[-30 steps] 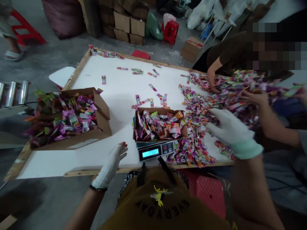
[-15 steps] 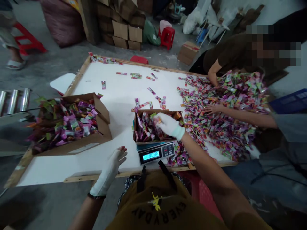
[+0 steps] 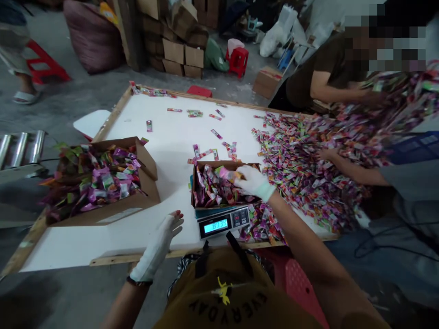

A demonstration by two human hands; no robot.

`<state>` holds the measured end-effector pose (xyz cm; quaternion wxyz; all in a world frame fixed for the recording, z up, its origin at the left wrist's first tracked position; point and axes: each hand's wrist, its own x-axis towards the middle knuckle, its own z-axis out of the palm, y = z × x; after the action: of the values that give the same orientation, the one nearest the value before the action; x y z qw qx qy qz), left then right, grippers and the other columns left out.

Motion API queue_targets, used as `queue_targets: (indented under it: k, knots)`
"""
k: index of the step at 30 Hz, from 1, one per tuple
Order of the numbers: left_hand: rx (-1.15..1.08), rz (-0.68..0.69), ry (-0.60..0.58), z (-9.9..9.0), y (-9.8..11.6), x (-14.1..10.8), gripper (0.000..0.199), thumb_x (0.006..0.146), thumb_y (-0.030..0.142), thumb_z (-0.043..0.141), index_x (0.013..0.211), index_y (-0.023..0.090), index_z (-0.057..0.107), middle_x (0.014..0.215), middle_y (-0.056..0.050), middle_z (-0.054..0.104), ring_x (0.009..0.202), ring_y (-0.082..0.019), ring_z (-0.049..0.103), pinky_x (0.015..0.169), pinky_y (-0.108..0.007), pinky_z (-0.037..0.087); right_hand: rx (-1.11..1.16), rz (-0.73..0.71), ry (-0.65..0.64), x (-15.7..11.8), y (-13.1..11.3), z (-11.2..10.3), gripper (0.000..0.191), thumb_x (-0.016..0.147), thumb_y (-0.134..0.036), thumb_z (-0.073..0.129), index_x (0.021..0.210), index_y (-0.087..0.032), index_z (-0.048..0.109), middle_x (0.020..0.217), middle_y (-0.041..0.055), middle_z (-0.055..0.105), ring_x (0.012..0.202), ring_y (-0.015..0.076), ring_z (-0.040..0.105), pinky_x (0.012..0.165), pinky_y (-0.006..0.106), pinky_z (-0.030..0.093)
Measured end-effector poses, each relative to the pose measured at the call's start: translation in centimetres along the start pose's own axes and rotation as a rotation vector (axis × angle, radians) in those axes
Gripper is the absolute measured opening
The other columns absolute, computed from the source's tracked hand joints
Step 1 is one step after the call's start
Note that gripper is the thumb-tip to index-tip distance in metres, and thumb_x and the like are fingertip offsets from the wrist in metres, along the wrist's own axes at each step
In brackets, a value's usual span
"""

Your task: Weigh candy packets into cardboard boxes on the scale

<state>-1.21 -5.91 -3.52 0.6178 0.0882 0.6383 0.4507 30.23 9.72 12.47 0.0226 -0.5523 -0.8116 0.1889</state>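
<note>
On the white surface [image 3: 164, 137], a small cardboard box [image 3: 202, 170] of bright sachets sits on a digital scale [image 3: 224, 223], so its fill registers on the lit display. The right hand [image 3: 253, 182], gloved, reaches over the box's far corner with its grip closed on a few sachets [image 3: 227, 174], wrist bent down. The left hand [image 3: 158, 244], gloved and with fingers loosely spread, rests empty at the surface's near edge. A fuller box [image 3: 103, 178] stands left; a loose pile [image 3: 308, 173] lies right, where other people's arms work.
</note>
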Motion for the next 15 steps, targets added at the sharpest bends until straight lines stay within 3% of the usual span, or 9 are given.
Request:
queue_targets:
  k: [3,6,10,12,15]
  knots:
    - [0.002,-0.002,0.024,-0.1,-0.1,-0.4,0.049,0.072,0.052,0.077,0.108,0.019,0.071,0.131,-0.02,0.074,0.126,-0.037,0.069,0.106,-0.051,0.052,0.269,-0.097,0.288,-2.5,2.2,-2.7,0.019,0.095,-0.039,0.06,0.094,-0.02,0.063,0.092,0.0054,0.068,0.088,0.0215,0.061,0.089,0.036,0.052]
    - [-0.009,0.002,0.012,-0.4,-0.7,-0.5,0.05,0.072,0.053,0.076,0.109,0.019,0.071,0.128,-0.02,0.075,0.125,-0.037,0.069,0.106,-0.05,0.052,0.585,-0.056,0.495,-4.1,3.6,-4.1,0.024,0.091,-0.044,0.065,0.097,-0.024,0.054,0.085,-0.0011,0.058,0.077,0.0176,0.056,0.079,0.034,0.051]
    - [0.005,-0.011,-0.016,-0.6,-1.2,0.0,0.054,0.074,0.055,0.076,0.113,0.019,0.07,0.13,-0.021,0.074,0.126,-0.037,0.069,0.107,-0.051,0.052,0.876,-0.017,0.453,-3.9,3.0,-3.2,0.05,0.083,-0.054,0.075,0.118,-0.027,0.052,0.093,-0.0018,0.059,0.075,0.0176,0.059,0.075,0.034,0.053]
    - [0.007,-0.006,-0.028,-0.6,-1.2,0.4,0.056,0.075,0.056,0.076,0.116,0.018,0.07,0.132,-0.021,0.074,0.127,-0.037,0.068,0.109,-0.051,0.051,0.771,0.034,0.385,-2.9,1.9,-2.0,0.052,0.077,-0.053,0.083,0.111,-0.025,0.056,0.093,-0.0008,0.062,0.082,0.0191,0.06,0.081,0.035,0.053]
    - [0.002,0.013,-0.055,-0.9,-1.0,0.5,0.058,0.076,0.057,0.076,0.119,0.019,0.07,0.135,-0.02,0.073,0.128,-0.037,0.068,0.111,-0.052,0.049,0.574,0.117,0.243,-0.3,-0.1,0.3,0.036,0.077,-0.041,0.086,0.092,-0.022,0.059,0.088,0.0002,0.065,0.087,0.0208,0.062,0.089,0.035,0.052]
